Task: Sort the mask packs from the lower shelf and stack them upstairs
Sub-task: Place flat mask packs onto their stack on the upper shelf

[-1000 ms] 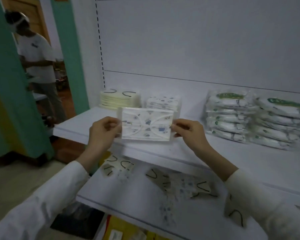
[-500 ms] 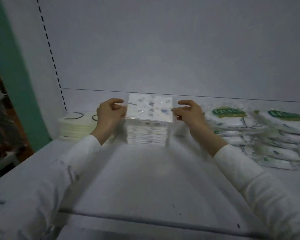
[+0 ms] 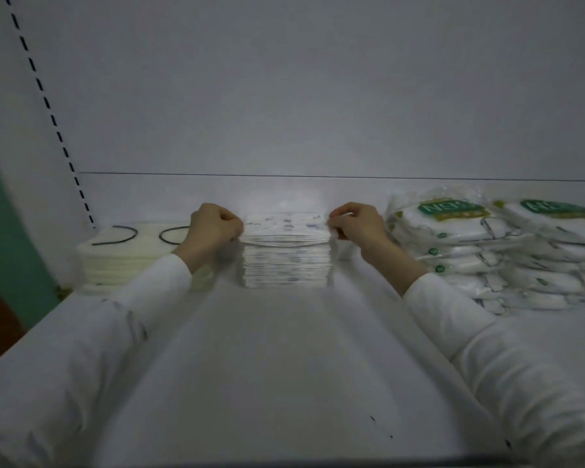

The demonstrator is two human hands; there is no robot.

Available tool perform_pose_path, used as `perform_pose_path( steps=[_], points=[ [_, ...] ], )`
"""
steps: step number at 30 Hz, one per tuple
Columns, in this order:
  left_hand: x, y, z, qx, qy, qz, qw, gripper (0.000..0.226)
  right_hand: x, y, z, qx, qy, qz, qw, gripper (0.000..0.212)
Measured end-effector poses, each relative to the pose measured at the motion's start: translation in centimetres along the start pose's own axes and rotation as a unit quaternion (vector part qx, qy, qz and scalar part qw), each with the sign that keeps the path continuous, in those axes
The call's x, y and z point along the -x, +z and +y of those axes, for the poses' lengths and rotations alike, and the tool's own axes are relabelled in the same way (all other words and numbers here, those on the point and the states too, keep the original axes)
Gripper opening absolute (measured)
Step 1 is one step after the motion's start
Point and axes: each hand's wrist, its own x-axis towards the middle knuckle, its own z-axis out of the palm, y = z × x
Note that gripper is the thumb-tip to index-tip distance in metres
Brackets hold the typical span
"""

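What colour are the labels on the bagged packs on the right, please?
Green labels with pale lettering; the head view shows them best.

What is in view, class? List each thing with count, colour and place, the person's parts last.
top mask pack: one, white with blue print, on the middle pile
middle pile: one, white printed packs, back centre
cream masks: one pile, black loops, back left
green-labelled packs: two piles, white, back right
shelf: one, white, under everything
green post: one, far left
sleeves: two, white, over the shelf
left hand: one, fingers pinch the top pack's left end
right hand: one, fingers pinch its right end
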Motion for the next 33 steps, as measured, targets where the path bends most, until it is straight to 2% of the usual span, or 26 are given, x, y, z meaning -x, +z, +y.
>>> perform_pose_path(
  steps=[5, 10, 13, 17, 19, 24, 28, 33],
  points=[
    [0.5, 0.2, -0.3, -0.012, -0.002, -0.036, 0.999, 0.012, 0.1, 0.2, 0.4, 0.02, 0.017, 0.007, 1.0, 0.006],
    [1.0, -0.1, -0.2, -0.031, 0.031, -0.018, 0.999, 0.017, 0.1, 0.4, 0.8, 0.037, 0.012, 0.0, 0.999, 0.011],
    [1.2, -0.5, -0.1, -0.045, 0.062, 0.003, 0.997, 0.019, 0.6, 0.3, 0.5, 0.068, -0.003, 0.013, 0.998, 0.022],
    [1.5, -1.4, 0.3, -0.086, 0.116, 0.02, 0.989, 0.018, 1.6, 0.0, -0.1, 0.131, -0.061, 0.027, 0.989, 0.034],
    [1.8, -1.8, 0.4, -0.122, 0.159, 0.019, 0.98, 0.018, 2.2, -0.5, -0.3, 0.198, -0.137, 0.044, 0.97, 0.035],
    [3.0, -2.0, 0.7, -0.209, 0.246, 0.021, 0.946, 0.021, 5.0, -1.7, -0.6, 0.337, -0.332, 0.04, 0.88, 0.035],
    [4.2, -2.5, 0.7, -0.21, 0.273, 0.033, 0.938, 0.021, 7.9, -2.2, 0.1, 0.392, -0.378, 0.038, 0.838, 0.037],
    [8.8, -4.3, -0.6, -0.176, 0.292, 0.027, 0.94, 0.016, 12.0, -2.9, 0.4, 0.392, -0.397, 0.004, 0.83, 0.04]
  ],
)
